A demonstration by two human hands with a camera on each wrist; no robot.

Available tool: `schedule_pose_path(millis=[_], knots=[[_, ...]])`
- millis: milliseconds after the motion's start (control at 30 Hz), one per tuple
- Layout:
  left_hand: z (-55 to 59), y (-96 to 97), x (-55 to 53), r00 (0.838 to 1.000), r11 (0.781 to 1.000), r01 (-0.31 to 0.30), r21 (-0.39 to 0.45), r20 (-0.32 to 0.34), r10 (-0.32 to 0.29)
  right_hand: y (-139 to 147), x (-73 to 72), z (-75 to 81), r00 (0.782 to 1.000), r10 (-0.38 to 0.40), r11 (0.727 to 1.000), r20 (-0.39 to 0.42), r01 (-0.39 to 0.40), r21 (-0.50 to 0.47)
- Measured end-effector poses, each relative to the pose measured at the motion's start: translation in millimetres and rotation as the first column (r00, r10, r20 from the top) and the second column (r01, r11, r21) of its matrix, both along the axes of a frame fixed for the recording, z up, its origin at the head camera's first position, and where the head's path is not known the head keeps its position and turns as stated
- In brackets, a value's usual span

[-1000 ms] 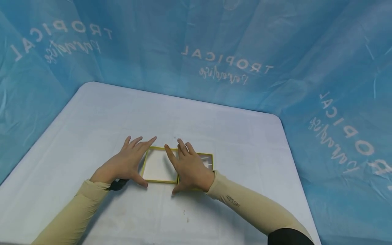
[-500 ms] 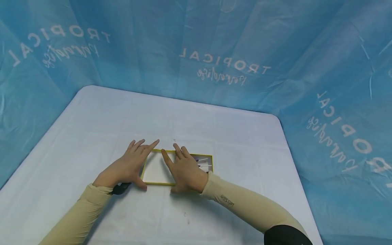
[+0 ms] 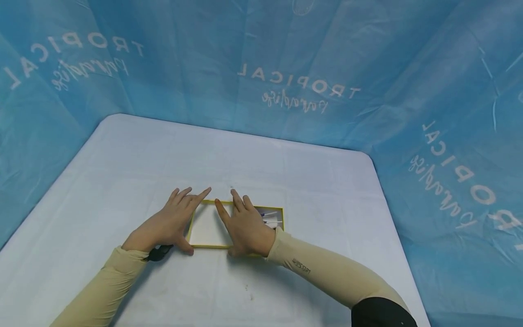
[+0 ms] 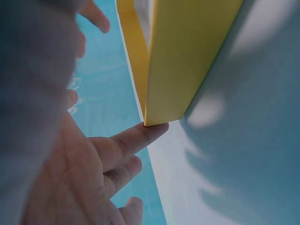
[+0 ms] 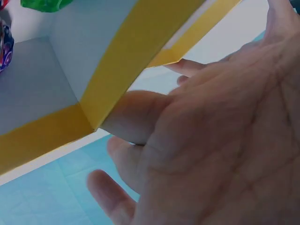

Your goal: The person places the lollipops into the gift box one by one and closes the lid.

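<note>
Two shallow yellow-rimmed box parts lie side by side on the white table. The left part (image 3: 211,246) is white inside and holds nothing visible. My left hand (image 3: 167,223) spans its left end, thumb at the near corner; a straight finger touches the yellow corner (image 4: 171,101) in the left wrist view. My right hand (image 3: 250,228) lies spread where the two parts meet, covering much of the right part (image 3: 283,215). White lollipop sticks (image 3: 273,221) show inside that one. In the right wrist view, a green wrapper (image 5: 47,4) and a purple wrapper (image 5: 6,44) sit in it.
A white cloth (image 3: 245,165) covers the table. Blue curtains (image 3: 204,68) with mirrored lettering hang along the back and sides. Small dark marks dot the cloth near the front.
My right hand has shifted slightly left and toward me, uncovering more of the lollipop sticks. The left hand has barely moved. Over the last half second almost nothing differs.
</note>
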State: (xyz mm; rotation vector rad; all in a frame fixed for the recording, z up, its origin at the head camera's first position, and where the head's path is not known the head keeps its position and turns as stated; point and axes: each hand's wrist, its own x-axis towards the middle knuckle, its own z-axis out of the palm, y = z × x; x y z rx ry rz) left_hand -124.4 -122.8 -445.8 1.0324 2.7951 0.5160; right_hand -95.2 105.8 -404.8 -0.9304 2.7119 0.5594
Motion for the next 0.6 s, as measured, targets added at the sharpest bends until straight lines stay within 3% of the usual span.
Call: schedule_pose_path(millis=[600], knots=[[-2.0,-1.6,-1.7,1.0,1.0,0.009,0.022,0.017,-0.009,-6.2,-8.2,-0.6,1.0,-0.003,0.998,0.005,0.003,0.063]])
